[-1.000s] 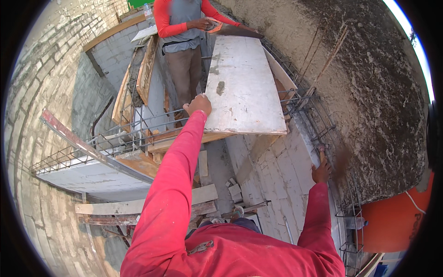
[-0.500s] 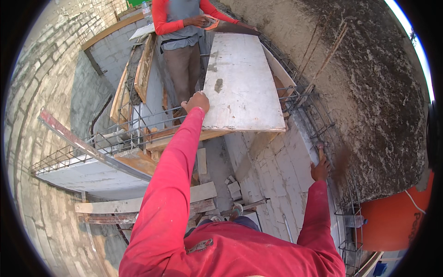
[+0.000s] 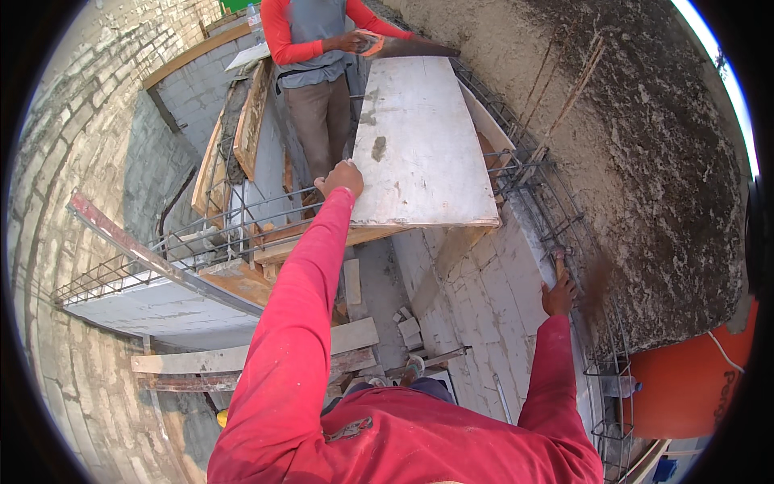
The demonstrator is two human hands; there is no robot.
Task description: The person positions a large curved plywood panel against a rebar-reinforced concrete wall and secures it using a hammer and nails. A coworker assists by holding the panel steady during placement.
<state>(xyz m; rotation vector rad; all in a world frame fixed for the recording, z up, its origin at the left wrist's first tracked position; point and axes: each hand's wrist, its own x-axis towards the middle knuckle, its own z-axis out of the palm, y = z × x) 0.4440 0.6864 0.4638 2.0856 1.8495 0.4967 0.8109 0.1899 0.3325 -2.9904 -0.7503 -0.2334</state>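
A long whitish plywood board (image 3: 427,153) lies across the walls ahead of me, with a dark grey smear near its left edge. My left hand (image 3: 342,177) is closed on the board's left edge near its close corner. My right hand (image 3: 558,295) rests at the top of the right-hand block wall (image 3: 476,315), beside a rebar cage (image 3: 569,218). Its fingers are curled round something short and brownish that I cannot make out. At the board's far end a co-worker in red sleeves holds a handsaw (image 3: 411,48) with an orange handle, its blade across the board.
Reinforcing bars (image 3: 218,234) run along the left wall. A long metal bar (image 3: 161,262) slants there, above planks (image 3: 258,351). Broken blocks (image 3: 409,331) lie below by my feet. Rough concrete (image 3: 669,161) rises at the right, above an orange container (image 3: 685,387).
The co-worker's saw has shifted slightly to the right across the board's far end. The board's near end has turned slightly left, and my left hand stays on it.
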